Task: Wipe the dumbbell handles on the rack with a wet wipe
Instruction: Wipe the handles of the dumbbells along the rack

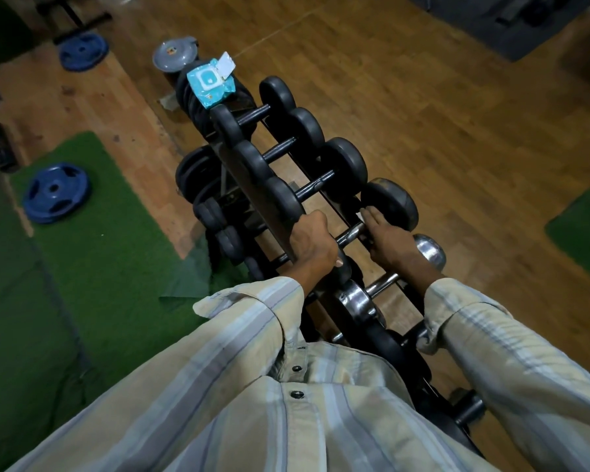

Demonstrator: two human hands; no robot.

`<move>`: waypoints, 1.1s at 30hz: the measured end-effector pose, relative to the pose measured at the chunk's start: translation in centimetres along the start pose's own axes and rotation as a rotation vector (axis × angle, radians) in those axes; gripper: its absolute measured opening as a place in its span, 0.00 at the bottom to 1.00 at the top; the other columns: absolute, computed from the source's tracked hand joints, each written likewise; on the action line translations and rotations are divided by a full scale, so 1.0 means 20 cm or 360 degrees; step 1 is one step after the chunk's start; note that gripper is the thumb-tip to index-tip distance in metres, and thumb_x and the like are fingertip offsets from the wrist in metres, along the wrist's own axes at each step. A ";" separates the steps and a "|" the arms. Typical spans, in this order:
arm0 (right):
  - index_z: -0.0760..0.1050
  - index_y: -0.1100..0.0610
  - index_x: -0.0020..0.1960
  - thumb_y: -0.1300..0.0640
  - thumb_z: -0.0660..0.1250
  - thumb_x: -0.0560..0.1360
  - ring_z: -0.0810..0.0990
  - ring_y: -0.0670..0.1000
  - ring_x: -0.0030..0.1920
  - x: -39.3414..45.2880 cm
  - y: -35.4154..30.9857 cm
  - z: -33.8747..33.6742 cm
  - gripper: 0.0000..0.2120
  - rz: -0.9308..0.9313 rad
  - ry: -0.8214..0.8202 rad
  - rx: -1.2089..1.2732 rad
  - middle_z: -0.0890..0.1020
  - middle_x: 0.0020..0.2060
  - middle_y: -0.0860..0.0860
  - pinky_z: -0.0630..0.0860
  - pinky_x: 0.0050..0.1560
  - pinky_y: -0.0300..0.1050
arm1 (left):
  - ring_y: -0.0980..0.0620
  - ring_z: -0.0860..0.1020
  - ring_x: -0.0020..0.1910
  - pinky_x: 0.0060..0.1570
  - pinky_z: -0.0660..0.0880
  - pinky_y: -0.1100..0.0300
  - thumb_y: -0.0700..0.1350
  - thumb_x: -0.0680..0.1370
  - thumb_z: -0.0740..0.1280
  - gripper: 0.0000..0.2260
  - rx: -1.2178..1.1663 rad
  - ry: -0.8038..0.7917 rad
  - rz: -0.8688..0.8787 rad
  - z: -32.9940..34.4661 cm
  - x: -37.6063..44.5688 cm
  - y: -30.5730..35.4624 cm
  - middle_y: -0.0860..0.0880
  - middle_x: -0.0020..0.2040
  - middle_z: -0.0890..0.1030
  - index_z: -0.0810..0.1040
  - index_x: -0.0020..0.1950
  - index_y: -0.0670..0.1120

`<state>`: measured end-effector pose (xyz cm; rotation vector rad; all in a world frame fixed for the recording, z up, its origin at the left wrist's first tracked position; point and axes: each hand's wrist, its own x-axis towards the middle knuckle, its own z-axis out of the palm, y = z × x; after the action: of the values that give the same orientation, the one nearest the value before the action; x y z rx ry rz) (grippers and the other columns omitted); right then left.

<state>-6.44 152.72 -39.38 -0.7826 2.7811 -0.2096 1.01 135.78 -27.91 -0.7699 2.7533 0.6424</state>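
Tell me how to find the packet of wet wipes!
Look at the long dumbbell rack running away from the person, and follow it to its far end. There, on a stack of black weight plates, lies the wipes packet. It is the only bright turquoise thing there, with its white flap open.

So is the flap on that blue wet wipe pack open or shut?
Open. The white flap is lifted and sticks out past the far edge of the wet wipe pack, which lies atop the black weights at the rack's far end.
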 end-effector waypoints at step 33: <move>0.74 0.60 0.58 0.59 0.68 0.65 0.80 0.57 0.46 0.10 -0.18 -0.08 0.21 0.1568 0.0202 0.3354 0.79 0.50 0.56 0.79 0.50 0.48 | 0.45 0.80 0.43 0.41 0.81 0.52 0.34 0.71 0.74 0.12 -0.0055 0.0046 0.0082 0.06 0.01 -0.04 0.44 0.42 0.80 0.72 0.39 0.45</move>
<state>-6.73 148.69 -37.56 1.0049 1.1615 -2.1391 1.40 135.56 -29.37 -0.7233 2.8034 0.6963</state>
